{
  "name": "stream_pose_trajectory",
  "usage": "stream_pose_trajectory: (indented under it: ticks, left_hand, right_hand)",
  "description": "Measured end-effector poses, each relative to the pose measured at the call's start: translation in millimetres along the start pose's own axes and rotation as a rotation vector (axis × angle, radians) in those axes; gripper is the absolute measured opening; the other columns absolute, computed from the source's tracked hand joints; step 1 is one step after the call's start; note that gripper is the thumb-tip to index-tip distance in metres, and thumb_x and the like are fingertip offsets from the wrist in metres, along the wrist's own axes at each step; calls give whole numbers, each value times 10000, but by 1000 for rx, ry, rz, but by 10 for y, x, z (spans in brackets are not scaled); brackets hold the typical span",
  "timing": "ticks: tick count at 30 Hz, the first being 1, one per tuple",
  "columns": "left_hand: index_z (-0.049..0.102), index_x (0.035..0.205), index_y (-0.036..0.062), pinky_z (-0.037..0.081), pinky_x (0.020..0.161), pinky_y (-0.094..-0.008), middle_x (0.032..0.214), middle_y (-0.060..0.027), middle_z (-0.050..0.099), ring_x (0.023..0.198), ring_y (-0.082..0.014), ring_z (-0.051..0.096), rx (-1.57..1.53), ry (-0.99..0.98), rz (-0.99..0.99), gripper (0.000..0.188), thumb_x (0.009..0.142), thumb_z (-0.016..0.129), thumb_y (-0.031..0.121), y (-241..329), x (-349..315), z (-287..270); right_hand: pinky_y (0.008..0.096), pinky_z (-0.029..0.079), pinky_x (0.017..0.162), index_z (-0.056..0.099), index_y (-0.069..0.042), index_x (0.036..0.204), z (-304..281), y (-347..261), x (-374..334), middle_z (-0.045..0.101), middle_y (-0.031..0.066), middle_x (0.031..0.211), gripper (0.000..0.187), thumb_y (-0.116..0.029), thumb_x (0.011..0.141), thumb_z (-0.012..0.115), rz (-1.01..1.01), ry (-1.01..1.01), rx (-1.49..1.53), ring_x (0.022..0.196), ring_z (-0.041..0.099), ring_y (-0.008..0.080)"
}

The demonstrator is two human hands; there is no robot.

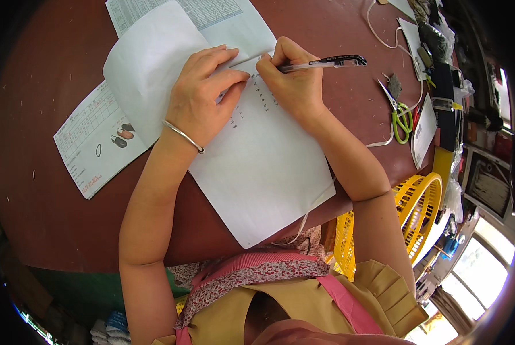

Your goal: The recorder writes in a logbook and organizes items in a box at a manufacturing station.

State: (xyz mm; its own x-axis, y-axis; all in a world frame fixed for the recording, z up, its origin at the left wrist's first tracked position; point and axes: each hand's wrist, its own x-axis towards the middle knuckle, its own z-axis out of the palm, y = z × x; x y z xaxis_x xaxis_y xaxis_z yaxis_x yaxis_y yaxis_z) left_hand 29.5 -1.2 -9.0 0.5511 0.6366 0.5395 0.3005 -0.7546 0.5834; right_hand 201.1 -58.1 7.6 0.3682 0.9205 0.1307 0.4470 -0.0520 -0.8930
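Observation:
My right hand (294,80) grips a clear pen with a black cap (326,62), its tip down on a white sheet of paper (263,167) that lies on the dark red table (45,75). My left hand (203,95) rests flat on the same sheet, fingers spread, pressing it down; a thin silver bangle (182,136) circles that wrist. A column of small handwritten marks runs down the sheet between the two hands. Another white sheet (148,63) overlaps it at the upper left.
A printed form with small shoe pictures (93,144) lies to the left, another printed table sheet (211,11) at the top. Green-handled scissors (401,115), a white cord (384,34) and paper slips sit at right. A yellow plastic basket (418,201) stands beside the table.

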Motion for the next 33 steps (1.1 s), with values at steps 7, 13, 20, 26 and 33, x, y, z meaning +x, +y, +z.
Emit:
stream_pose_trajectory:
  ticks: [7,13,20,26,33]
  left_hand:
    - [764,894,84,548,925,-380,1133,-71,704,1132,-287,638,6,-9,1,145,768,779,14,5,6,-11]
    - [784,937,94,544,962,-367,1195,-54,700,1195,-273,623,5,-51,-36,163,793,777,18,14,-3,-32]
    - [784,937,99,544,958,-368,1196,-51,700,1194,-273,623,7,-48,-36,166,792,778,18,5,-7,-27]
    - [783,938,99,546,952,-364,1198,-54,699,1189,-271,624,13,-50,-32,169,790,781,17,3,-7,-22]
    - [773,917,89,545,940,-372,1167,-70,702,1158,-282,632,0,-26,-15,156,781,779,13,3,3,-13]
  right_hand:
    - [252,325,497,378,-78,672,-56,17,-27,408,-58,603,358,-8,834,689,-4,14,76,585,356,29]
    - [260,346,503,386,-72,677,-62,-6,-66,429,-46,603,341,3,816,689,6,-9,37,583,374,38]
    - [270,374,512,401,-65,692,-38,-8,-69,454,-30,599,325,-14,817,697,-7,-9,7,573,402,52]
    - [275,378,514,405,-57,696,-55,15,-65,445,-27,600,310,-17,813,690,-25,-29,-4,570,403,64]
    - [272,381,519,403,-56,696,-49,0,-56,443,-22,601,308,-11,807,686,-33,-19,-5,574,404,67]
